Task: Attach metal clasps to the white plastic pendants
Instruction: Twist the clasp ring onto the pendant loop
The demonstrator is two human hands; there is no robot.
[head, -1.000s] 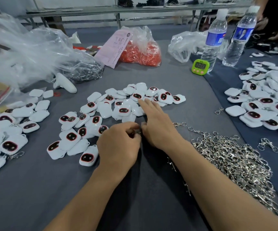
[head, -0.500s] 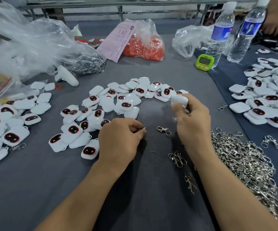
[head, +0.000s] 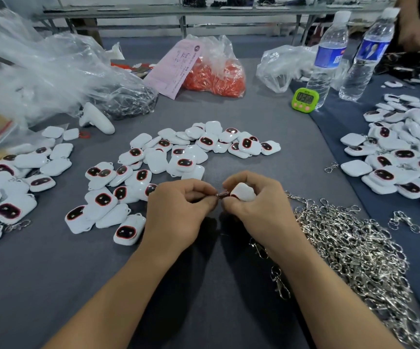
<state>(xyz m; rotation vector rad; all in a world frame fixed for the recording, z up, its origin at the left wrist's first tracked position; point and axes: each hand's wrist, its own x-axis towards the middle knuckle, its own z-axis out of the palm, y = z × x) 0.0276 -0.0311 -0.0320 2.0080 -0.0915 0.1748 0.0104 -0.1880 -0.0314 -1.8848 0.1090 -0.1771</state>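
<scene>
Both arms reach forward and the two hands meet in the middle, just above the grey surface [head: 204,285]. The right hand [head: 259,212] is curled, and its fingers [head: 239,178] hold a white pendant [head: 243,193] tight. The left hand [head: 178,210] is curled too. Its fingers [head: 204,196] pinch a small clasp [head: 222,194], which is blurry, and the clasp touches the edge of the pendant. A big heap of clasps [head: 355,248] lies just beside the right arm. Many loose pendants [head: 178,157] lie on the surface behind the hands.
</scene>
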